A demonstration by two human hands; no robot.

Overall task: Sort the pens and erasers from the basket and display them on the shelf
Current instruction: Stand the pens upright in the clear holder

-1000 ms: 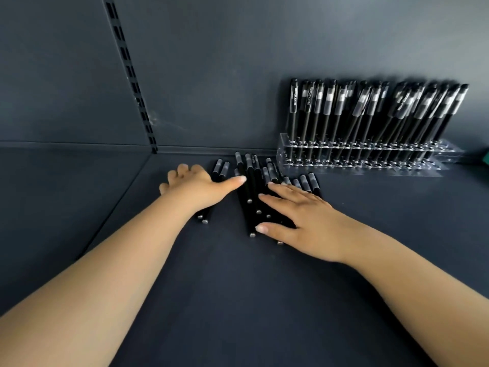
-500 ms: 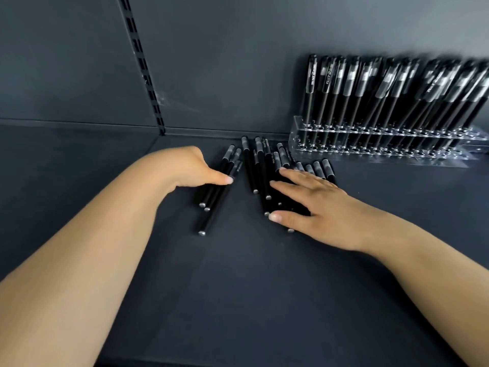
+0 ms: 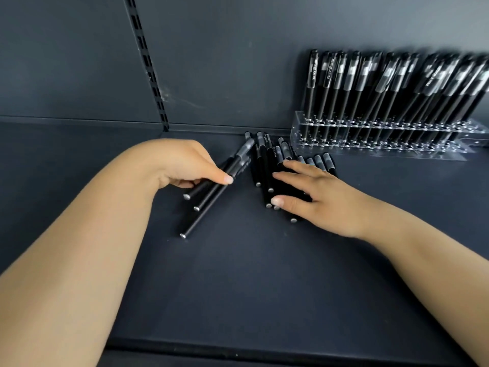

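Head view: left hand [image 3: 182,165] grips black pens [image 3: 211,190] (silver-tipped, perhaps three).

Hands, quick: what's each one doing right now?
Left hand: grips a few black pens.
Right hand: open, flat on the loose pens.

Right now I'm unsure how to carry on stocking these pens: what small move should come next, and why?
Probably lift the left hand with the few pens it grips and carry them toward the clear rack. Those pens already sit angled apart from the loose pile, which the right hand presses flat with straight fingers. Whether the rack has free holes cannot be told.
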